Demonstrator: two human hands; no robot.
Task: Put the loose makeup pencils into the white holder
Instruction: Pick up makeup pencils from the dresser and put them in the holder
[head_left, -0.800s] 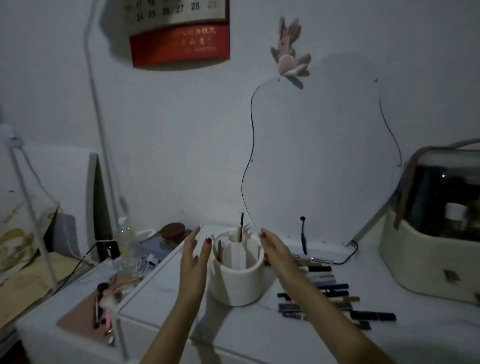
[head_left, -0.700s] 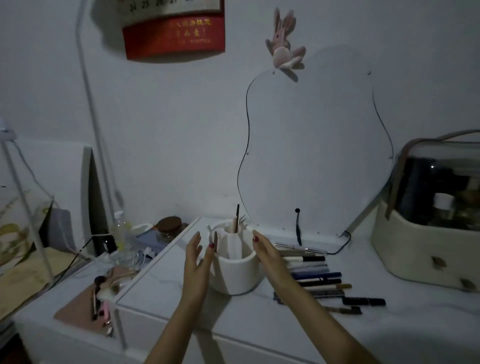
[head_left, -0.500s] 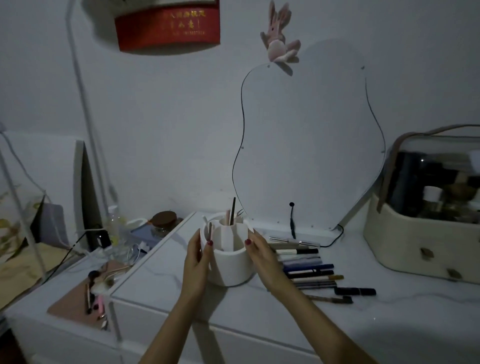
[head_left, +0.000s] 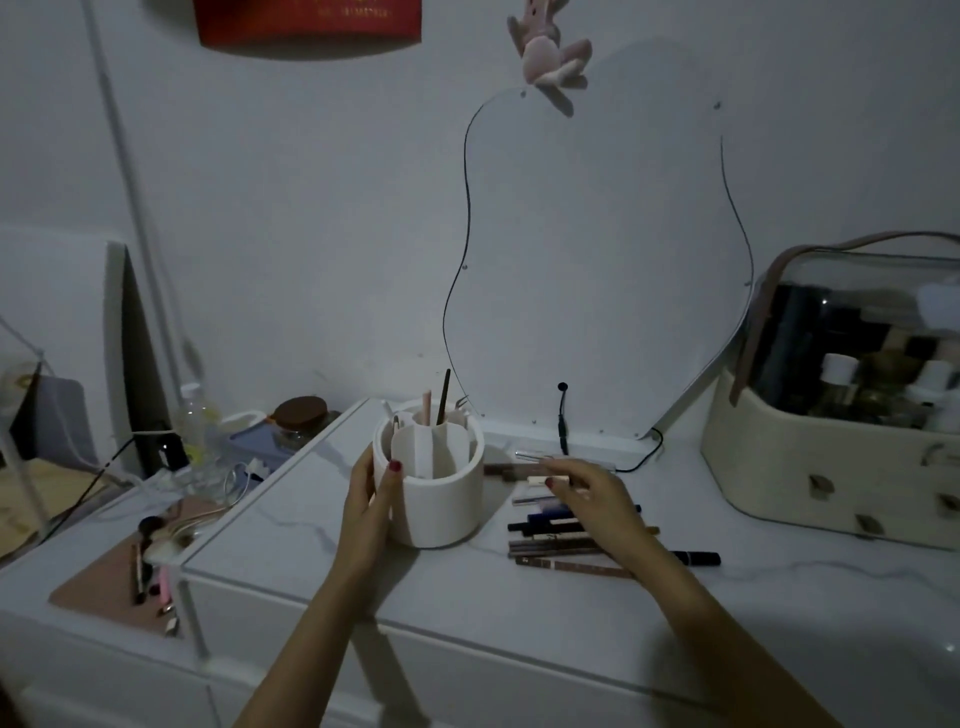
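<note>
Nearby, left hand (head_left: 371, 499) grip on white holder (head_left: 441, 499), right hand (head_left: 589, 493) loosely open over loose pencils (head_left: 550, 540), mirror (head_left: 597, 260) behind.

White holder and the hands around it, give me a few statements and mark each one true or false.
1. The left hand grips the side of the white holder. True.
2. The holder lies tipped on its side. False: it stands upright on the white tabletop.
3. The loose pencils lie to the left of the holder. False: they lie on its right.
4. The right hand is over the pencils, apart from the holder. True.
5. The holder is empty. False: a few sticks already stand in it.
</note>
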